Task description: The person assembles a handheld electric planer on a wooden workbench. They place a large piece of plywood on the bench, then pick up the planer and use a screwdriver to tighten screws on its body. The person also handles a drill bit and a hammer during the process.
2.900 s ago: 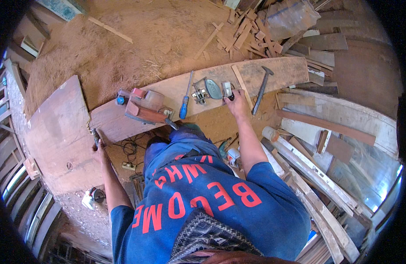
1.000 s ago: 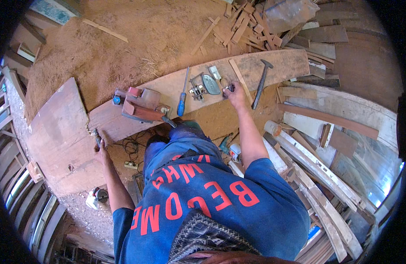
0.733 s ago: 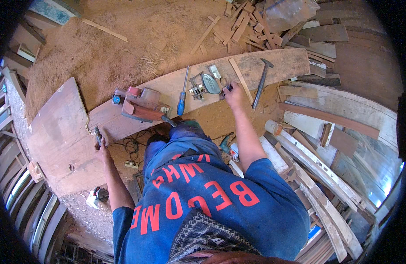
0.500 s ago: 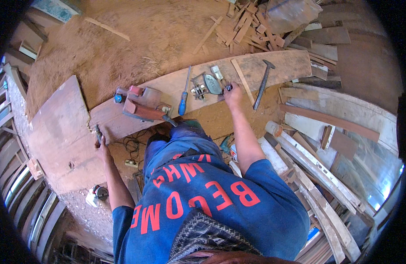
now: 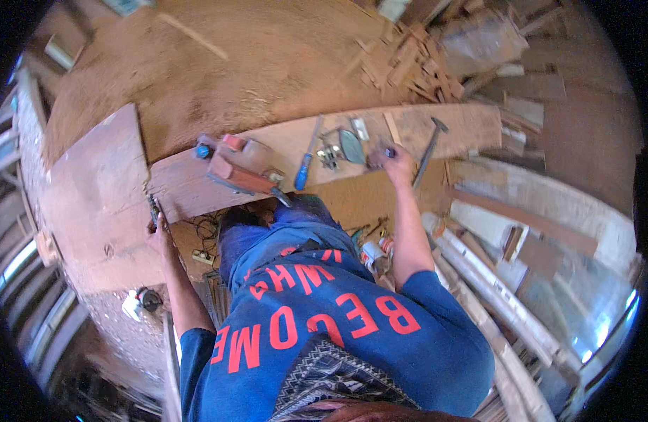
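Note:
My left hand point(image 5: 157, 233) is closed around a small dark tool point(image 5: 153, 209), held at the corner where two boards meet; its exact kind is unclear. On the right, my right hand point(image 5: 400, 167) pinches a small dark round-ended piece point(image 5: 390, 152) above the long plank point(image 5: 464, 126). Beside that hand lies a metal fixture with an oval grey-green plate point(image 5: 351, 146). A blue-handled screwdriver point(image 5: 304, 170) rests left of the fixture. Farther left sits a red electric planer point(image 5: 232, 172) with a blue knob. A hammer point(image 5: 429, 148) lies right of my right hand, and a thin wooden strip point(image 5: 391, 126) runs partly behind it.
Sawdust point(image 5: 218, 77) spreads beyond the plank, with a pile of wood offcuts point(image 5: 419, 67) at the far right. Long boards point(image 5: 493, 274) lean at my right. A power strip point(image 5: 203, 256) with cables and a white-and-black tool point(image 5: 143, 302) lie near my left forearm.
My right hand has moved right, away from the metal fixture and over the lower end of the wooden strip. My left hand keeps its hold. The whole view has shifted slightly.

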`<state>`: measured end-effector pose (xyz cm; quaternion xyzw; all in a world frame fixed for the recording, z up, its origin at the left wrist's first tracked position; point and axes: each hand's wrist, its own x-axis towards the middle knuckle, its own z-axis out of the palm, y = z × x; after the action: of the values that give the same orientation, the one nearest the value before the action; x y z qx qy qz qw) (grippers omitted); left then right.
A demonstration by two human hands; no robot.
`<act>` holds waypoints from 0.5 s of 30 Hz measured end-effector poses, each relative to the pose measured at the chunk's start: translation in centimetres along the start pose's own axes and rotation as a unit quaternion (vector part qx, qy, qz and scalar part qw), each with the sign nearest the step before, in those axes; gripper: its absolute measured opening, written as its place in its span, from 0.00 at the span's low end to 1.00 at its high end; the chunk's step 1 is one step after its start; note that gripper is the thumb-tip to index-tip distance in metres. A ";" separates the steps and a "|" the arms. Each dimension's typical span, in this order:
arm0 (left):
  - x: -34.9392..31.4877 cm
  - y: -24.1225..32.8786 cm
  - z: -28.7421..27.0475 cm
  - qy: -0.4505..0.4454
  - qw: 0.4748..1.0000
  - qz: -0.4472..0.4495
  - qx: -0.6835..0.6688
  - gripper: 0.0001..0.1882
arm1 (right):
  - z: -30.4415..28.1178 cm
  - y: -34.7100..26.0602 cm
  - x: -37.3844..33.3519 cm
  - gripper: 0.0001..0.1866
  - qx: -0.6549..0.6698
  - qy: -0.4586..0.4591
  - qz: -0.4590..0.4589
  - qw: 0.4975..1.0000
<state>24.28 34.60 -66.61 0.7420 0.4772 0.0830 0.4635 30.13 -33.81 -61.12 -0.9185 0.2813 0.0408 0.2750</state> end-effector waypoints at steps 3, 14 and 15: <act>2.0 -1.1 -2.3 0.036 0.999 0.001 -0.008 0.23 | -0.3 0.7 1.0 0.16 0.087 -0.063 0.005 0.994; 8.2 -1.3 -8.9 0.145 0.989 -0.020 -0.032 0.21 | 3.7 -30.5 -3.4 0.21 -0.034 -0.195 -0.236 0.951; 10.0 -4.0 -9.9 0.156 0.986 0.031 -0.054 0.20 | 5.9 -34.0 -4.7 0.20 0.054 -0.265 -0.237 0.933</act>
<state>21.41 48.91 -67.37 0.7080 0.5154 0.2377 0.4203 45.01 -4.97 -48.63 -0.8980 -0.0262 0.2016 0.3901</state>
